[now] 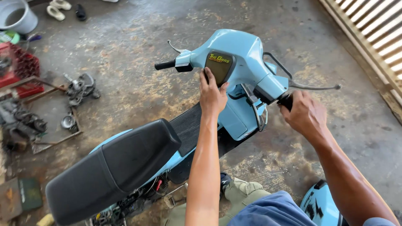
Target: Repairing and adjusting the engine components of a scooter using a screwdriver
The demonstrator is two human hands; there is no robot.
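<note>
Left hand [212, 95] flat, fingers together on light-blue scooter headset [240, 54] mid-frame, right hand [305, 114] fisted round right grip [286, 100], open concrete floor [134, 37] beyond, black seat [113, 167] cut off at bottom edge, engine parts [81, 88] left.

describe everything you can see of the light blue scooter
The light blue scooter stands on a stained concrete floor, its glossy painted headset turned left. It has a long black seat, a ribbed black floor mat, black grips and thin metal levers. Wiring and engine parts show beneath the seat. The left hand rests on the dark panel at the headset's centre; the right hand wraps the right grip.
</note>
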